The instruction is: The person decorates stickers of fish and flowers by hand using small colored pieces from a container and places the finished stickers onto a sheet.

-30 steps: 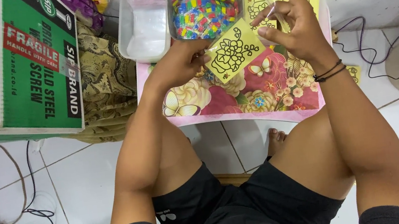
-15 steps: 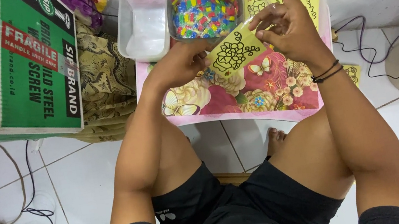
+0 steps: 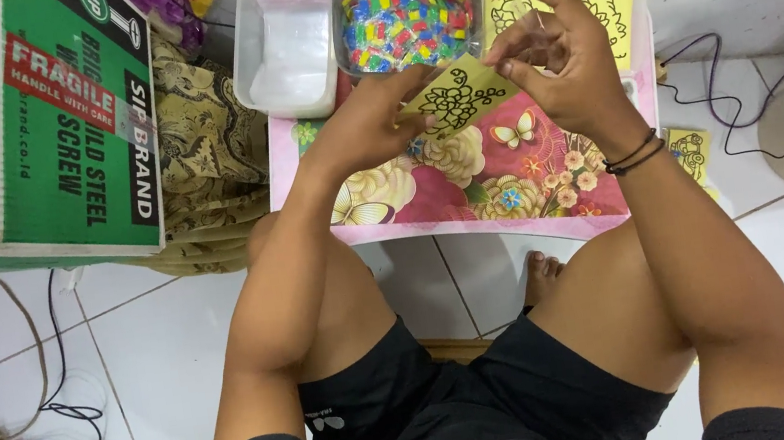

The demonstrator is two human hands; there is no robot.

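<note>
Yellow card (image 3: 459, 100) pinched between both hands, green carton (image 3: 76, 120) left.

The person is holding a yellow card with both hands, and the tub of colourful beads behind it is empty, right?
Not quite. Both hands, left and right, do hold the yellow card, but the head view shows the tub behind it is full of colourful beads, not empty.

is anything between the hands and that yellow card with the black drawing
Nothing visible. Both the left hand and the right hand already grip the yellow card directly, holding it above the pink floral table, in front of the container of colourful pieces.
</note>
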